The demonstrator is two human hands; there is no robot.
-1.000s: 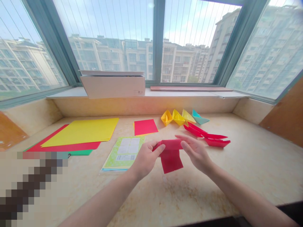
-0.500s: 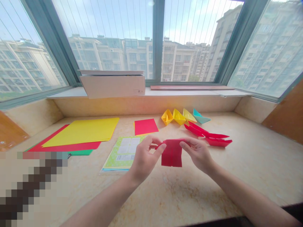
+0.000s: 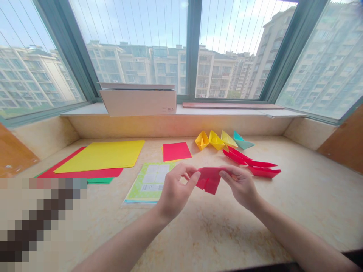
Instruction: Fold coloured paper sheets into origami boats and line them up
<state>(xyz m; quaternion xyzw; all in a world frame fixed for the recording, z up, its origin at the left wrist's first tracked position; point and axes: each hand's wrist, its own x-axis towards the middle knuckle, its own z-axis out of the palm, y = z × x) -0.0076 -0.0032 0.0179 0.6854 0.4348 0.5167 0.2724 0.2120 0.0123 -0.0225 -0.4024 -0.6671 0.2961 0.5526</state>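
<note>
A piece of folded red paper [image 3: 209, 180] is held up above the countertop between my hands. My left hand [image 3: 178, 186] pinches its upper left corner between thumb and fingers. On the opposite side, my right hand [image 3: 239, 183] grips the upper right corner, thumb in front. The paper's lower edge hangs free and tilted, with a small slit showing in it. Behind my right hand lie red folded paper boats [image 3: 263, 172], long and narrow. Part of the paper's top edge is hidden by my fingers.
Yellow paper boats [image 3: 216, 141] and a blue paper boat [image 3: 243, 141] stand in a row at the back. Red square sheets [image 3: 177, 151], a green paper packet [image 3: 146, 185] and large yellow sheets [image 3: 102, 155] lie leftward. A white box [image 3: 138, 102] rests on the sill.
The red paper has tilted between my hands, its lower edge swinging from nearly level to slanted. Both hands keep their grip. The view has shifted slightly.
</note>
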